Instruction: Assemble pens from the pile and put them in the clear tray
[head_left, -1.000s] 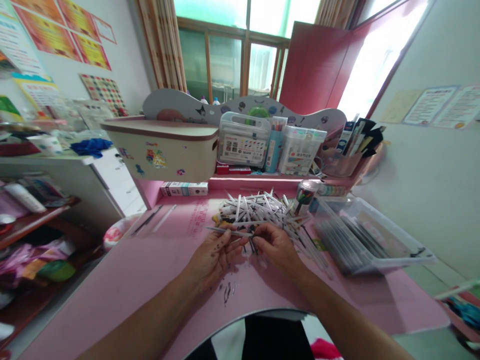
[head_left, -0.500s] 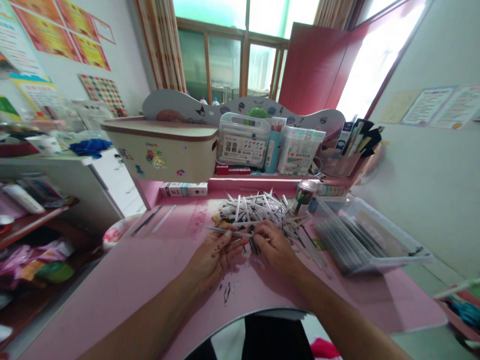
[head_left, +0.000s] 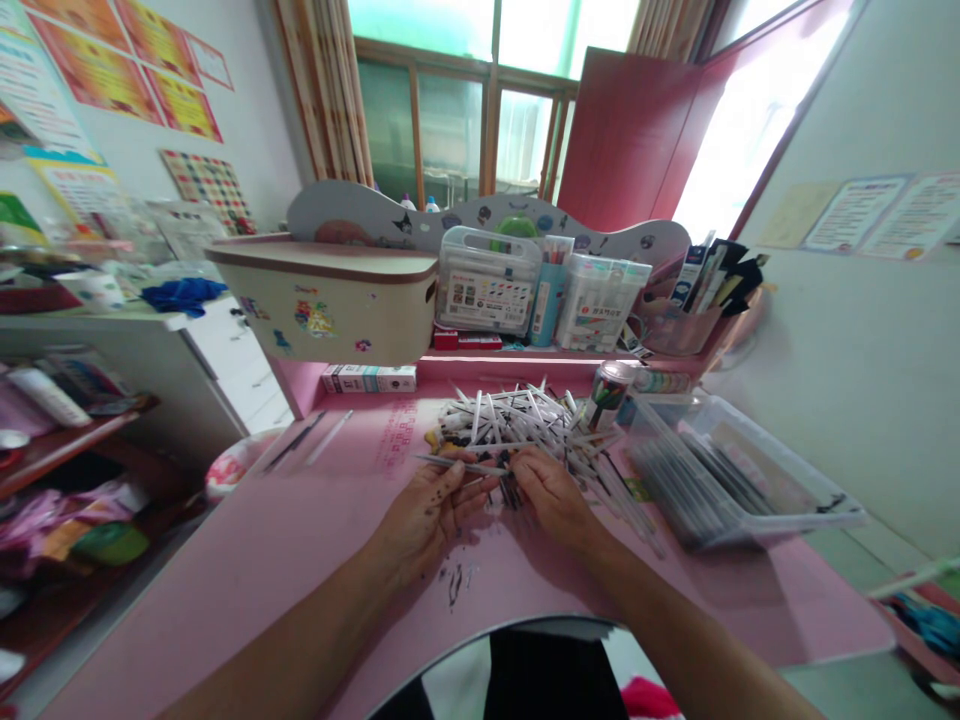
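Note:
My left hand (head_left: 429, 505) is closed with thumb and fingers on a slim grey pen-like stick (head_left: 471, 467), which lies nearly level and points left past the thumb. My right hand (head_left: 546, 490) is pinched at the stick's right end, where small dark pieces show; what exactly its fingertips grip is partly hidden. Just beyond both hands is a heap of white and grey pen-like sticks (head_left: 517, 415), several with dark ends. Small dark bits (head_left: 455, 583) lie on the pink desk (head_left: 300, 560) in front of me, and dark specks mark my left hand.
An open clear plastic box (head_left: 750, 530) with dark slim sticks stands to the right. Behind the heap is a clear jar (head_left: 607, 393). A cream lidded bin (head_left: 330, 305) and marker cases (head_left: 487, 285) sit on the shelf. Two loose sticks (head_left: 328, 438) lie at left.
My right hand's fingertips have shifted slightly up and to the right along the stick's end. My left hand and the stick have hardly moved.

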